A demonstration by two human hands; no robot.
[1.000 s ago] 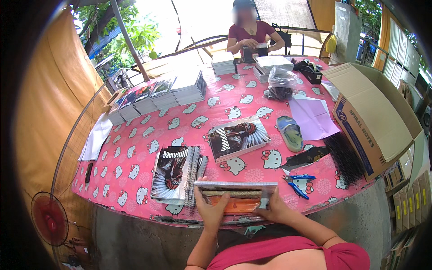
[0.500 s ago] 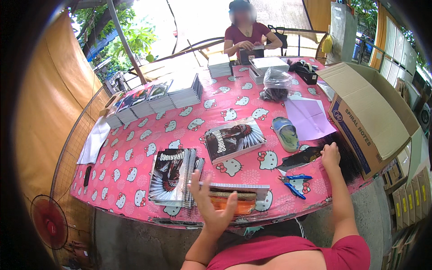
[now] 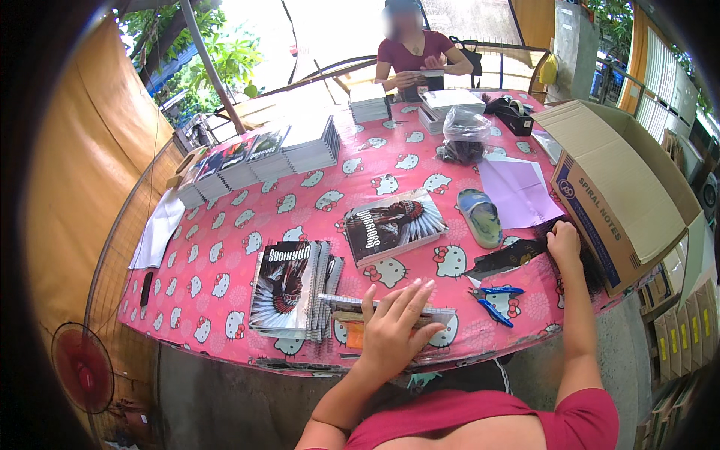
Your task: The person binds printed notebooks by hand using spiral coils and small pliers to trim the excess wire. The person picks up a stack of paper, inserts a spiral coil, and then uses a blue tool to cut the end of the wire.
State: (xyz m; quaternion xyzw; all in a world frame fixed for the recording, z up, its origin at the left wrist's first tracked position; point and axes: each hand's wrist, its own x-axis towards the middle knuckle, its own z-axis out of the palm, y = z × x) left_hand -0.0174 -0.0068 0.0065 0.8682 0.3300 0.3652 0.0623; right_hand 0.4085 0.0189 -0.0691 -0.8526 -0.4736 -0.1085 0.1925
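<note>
My left hand [image 3: 396,328] lies with its fingers stretched out over a notebook [image 3: 341,301] that rests along a brown and orange block [image 3: 352,330] near the table's front edge. Part of that notebook is hidden under the hand. At the right, my right hand [image 3: 564,241] has its fingers bent down into a pile of thin black strands [image 3: 589,274] beside the cardboard box; the fingertips are hidden, with whatever they pinch. Between my hands lie blue-handled pliers [image 3: 493,304]. A stack of spiral notebooks [image 3: 289,292] stands left of my left hand, and a thick stack of printed pages [image 3: 394,226] lies farther off.
A large cardboard box [image 3: 622,202] bounds the right side. Near it are a slipper [image 3: 480,217], purple paper [image 3: 517,191] and a black plastic sheet [image 3: 508,259]. Notebook stacks [image 3: 300,150] line the far left. Across the table a co-worker [image 3: 416,56] handles a dark-covered notebook.
My left hand has come down and to the right, from raised in the air onto the notebook. My right hand has moved slightly right and up, into the black strands.
</note>
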